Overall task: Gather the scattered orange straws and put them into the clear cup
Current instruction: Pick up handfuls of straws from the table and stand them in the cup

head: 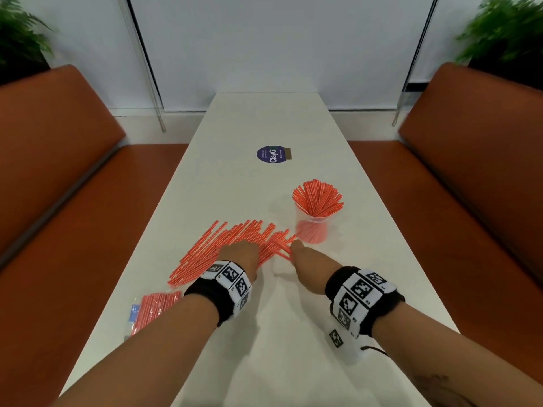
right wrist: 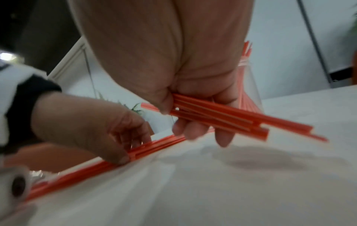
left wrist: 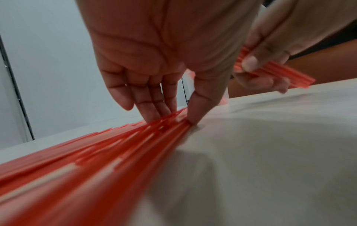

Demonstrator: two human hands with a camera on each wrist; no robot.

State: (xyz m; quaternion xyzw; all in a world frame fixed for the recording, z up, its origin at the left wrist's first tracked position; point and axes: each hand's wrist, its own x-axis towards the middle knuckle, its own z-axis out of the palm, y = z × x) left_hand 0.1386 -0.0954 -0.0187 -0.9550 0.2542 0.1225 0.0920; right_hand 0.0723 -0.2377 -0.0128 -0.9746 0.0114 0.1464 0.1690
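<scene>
Right hand (right wrist: 193, 107) pinches a small bundle of straws (right wrist: 231, 120), long axis angled toward the clear cup (head: 312, 227) just ahead-right (already well filled); left hand (head: 239, 257), fingers straight, presses the table's loose pile (head: 223, 245), so right is nearer

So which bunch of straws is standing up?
The straws in the cup; they stand fanned out, while the pile and the packet lie flat.

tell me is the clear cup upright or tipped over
Upright. The clear plastic cup stands on the white table, mouth up, with orange straws fanning out of its top.
</scene>
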